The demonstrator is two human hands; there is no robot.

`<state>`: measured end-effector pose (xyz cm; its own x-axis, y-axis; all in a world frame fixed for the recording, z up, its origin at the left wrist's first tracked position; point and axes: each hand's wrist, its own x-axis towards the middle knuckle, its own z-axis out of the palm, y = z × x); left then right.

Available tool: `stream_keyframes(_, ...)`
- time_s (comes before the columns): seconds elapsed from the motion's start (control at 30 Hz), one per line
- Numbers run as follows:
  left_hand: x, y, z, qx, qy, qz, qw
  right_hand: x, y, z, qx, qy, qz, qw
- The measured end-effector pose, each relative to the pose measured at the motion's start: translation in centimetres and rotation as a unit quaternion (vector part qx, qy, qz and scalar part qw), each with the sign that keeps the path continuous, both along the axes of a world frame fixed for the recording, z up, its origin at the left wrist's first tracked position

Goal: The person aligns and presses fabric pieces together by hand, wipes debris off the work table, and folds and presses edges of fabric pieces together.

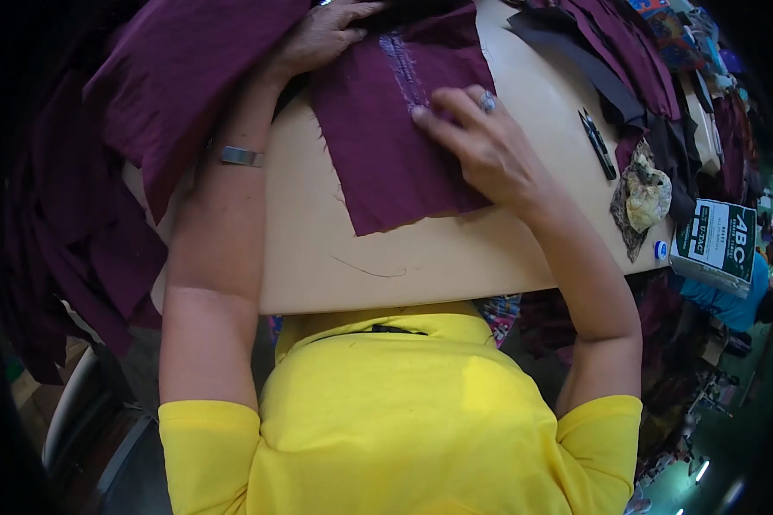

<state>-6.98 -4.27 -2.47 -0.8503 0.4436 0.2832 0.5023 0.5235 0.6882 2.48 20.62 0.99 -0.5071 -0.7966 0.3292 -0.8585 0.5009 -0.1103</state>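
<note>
A maroon cloth panel (378, 163) with frayed edges lies on the pale table. Down its upper middle runs a strip of whitish stitching or loose threads (401, 64). My right hand (489, 142), with a ring on one finger, rests over the panel's right side. Its thumb and forefinger are apart beside the lower end of the strip, the other fingers curled. My left hand (326, 39) reaches to the top edge, fingers stretched out near the panel's upper left corner and a dark shape mostly out of sight. A larger maroon cloth (189, 77) drapes beside my left forearm.
On the right of the pale table (318, 266) lie black pens or small tools (598, 144), a crumpled cream-and-brown cloth (646, 196) and a blue-and-white cap (660, 250). A labelled ABC box (717, 245) sits past the edge. More maroon fabric (69, 206) hangs at left.
</note>
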Motion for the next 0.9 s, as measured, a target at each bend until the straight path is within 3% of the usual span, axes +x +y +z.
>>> stream_keyframes(0.07,-0.1,-0.1,-0.2,-0.029,0.01,0.018,0.999,2.2,0.7,0.9,0.028,0.024,0.017,0.999)
stream_keyframes(0.2,0.0,-0.3,0.0,-0.046,0.01,0.022,0.999,4.7,3.8,2.9,-0.117,-0.124,-0.042,0.985)
stream_keyframes(0.27,-0.2,-0.8,-0.4,-0.031,-0.02,0.026,0.999,6.6,7.5,4.8,-0.266,-0.211,-0.113,0.934)
stream_keyframes(0.37,-0.2,-0.4,0.4,-0.046,-0.017,0.013,0.999,11.3,15.1,4.9,-0.471,-0.351,-0.171,0.791)
stream_keyframes(0.4,0.5,-0.1,1.2,-0.097,-0.015,0.055,0.994,13.1,17.5,4.6,-0.502,-0.396,-0.156,0.753)
stream_keyframes(0.5,0.5,0.0,1.8,-0.089,-0.035,0.045,0.994,18.3,23.1,1.4,-0.504,-0.461,-0.197,0.703)
stream_keyframes(0.53,0.5,0.0,1.7,-0.086,-0.034,0.046,0.995,20.1,24.2,-0.3,-0.493,-0.475,-0.271,0.677)
stream_keyframes(0.6,0.6,-0.1,1.6,-0.082,-0.035,0.051,0.995,20.7,24.3,-3.5,-0.309,-0.489,-0.428,0.694)
stream_keyframes(0.63,0.6,-0.2,1.5,-0.083,-0.037,0.051,0.995,21.5,25.1,-7.7,-0.258,-0.423,-0.5,0.71)
stream_keyframes(0.7,0.4,-0.3,1.4,-0.084,-0.041,0.055,0.994,20.9,26.0,-13.4,-0.056,-0.138,-0.456,0.877)
stream_keyframes(0.77,0.5,-0.3,1.0,-0.09,-0.046,0.078,0.992,20.6,25.7,-15.1,0.078,-0.1,-0.51,0.851)
stream_keyframes(0.87,0.6,-0.2,1.2,-0.096,-0.046,0.087,0.991,20.2,26.6,-17.8,0.175,-0.011,-0.539,0.824)
stream_keyframes(0.9,0.6,-0.1,1.3,-0.095,-0.045,0.086,0.991,20.1,27.5,-19.1,0.183,-0.037,-0.543,0.819)
